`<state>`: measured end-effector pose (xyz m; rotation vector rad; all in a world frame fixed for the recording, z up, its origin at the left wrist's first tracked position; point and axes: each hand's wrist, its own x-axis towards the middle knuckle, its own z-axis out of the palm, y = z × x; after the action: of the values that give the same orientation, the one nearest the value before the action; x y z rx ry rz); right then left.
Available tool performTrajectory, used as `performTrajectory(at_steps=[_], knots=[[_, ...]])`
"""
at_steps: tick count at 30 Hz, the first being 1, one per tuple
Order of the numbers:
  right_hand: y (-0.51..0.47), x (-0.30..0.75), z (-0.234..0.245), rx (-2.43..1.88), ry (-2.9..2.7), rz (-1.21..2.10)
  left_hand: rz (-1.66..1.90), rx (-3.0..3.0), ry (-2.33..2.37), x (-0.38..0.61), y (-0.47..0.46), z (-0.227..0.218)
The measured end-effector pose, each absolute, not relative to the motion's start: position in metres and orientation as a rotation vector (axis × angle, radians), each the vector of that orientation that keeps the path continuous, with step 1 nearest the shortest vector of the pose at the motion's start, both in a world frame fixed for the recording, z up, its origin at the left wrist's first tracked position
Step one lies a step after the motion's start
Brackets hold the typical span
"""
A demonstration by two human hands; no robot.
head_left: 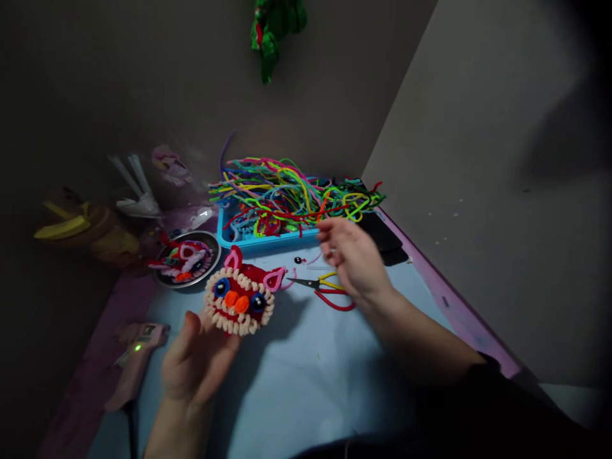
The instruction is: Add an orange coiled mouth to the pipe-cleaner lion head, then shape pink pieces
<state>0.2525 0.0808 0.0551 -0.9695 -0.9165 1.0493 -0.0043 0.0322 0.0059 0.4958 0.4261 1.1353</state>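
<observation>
We see the left hand [196, 363] low at the near left of the table [306, 382], its fingers closed under a pipe-cleaner face [239, 299] and the thumb pressed to its lower edge. It holds the piece upright, just above the pale blue surface. The face is red with a cream looped rim, blue eyes, orange dots and two pink ears. The right hand [351, 255] reaches forward over the middle of the table, fingers bent and close together at the near rim of the blue tray [268, 241]. The tray carries a tangle of coloured pipe cleaners [291, 191] that spills past its right edge. The fingertips are blurred, so we cannot tell whether they pinch a strand or only hover beside it. Scissors [325, 290] with red and yellow handles lie just under that hand, their blades pointing toward the face. A round metal bowl [168, 280] with more finished pieces sits left of the tray, near the table's purple left border. A pink glue gun [138, 357] lies along that border, close beside the left hand. The right edge of the table runs against a grey wall [478, 191], and a black pad [385, 239] fills the far right corner. We find the widest open stretch of surface in the near middle, between the two forearms.
</observation>
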Motion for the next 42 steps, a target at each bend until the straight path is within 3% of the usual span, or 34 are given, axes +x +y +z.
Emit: performTrajectory(at_steps=[4, 7, 9, 13, 15, 20, 36, 42], knots=[[0.091, 0.311, 0.082, -0.792, -0.54, 0.624, 1.381, 0.483, 0.483, 0.0, 0.038, 0.02], [0.086, 0.336, 0.094, -0.811, -0.524, 0.495, 1.669, 0.537, 0.537, 0.001, 0.043, 0.033], [0.074, 0.324, 0.086, -1.006, -0.88, 0.544, 1.74, 0.562, 0.575, -0.001, 0.044, 0.038], [0.046, 0.257, 0.033, -1.616, -2.041, 1.08, 1.711, 0.601, 0.586, -0.006, 0.045, 0.036], [0.037, 0.227, 0.003, -1.803, -2.242, 1.012, 1.705, 0.612, 0.56, -0.007, 0.044, 0.034], [0.035, 0.202, -0.029, -1.926, -2.254, 0.792, 1.663, 0.567, 0.5, -0.008, 0.044, 0.033], [0.054, 0.214, -0.018, -2.078, -2.321, 0.727, 1.612, 0.475, 0.338, -0.01, 0.042, 0.032], [0.056, 0.205, -0.018, -2.11, -2.2, 0.562, 1.572, 0.522, 0.377, -0.008, 0.038, 0.034]])
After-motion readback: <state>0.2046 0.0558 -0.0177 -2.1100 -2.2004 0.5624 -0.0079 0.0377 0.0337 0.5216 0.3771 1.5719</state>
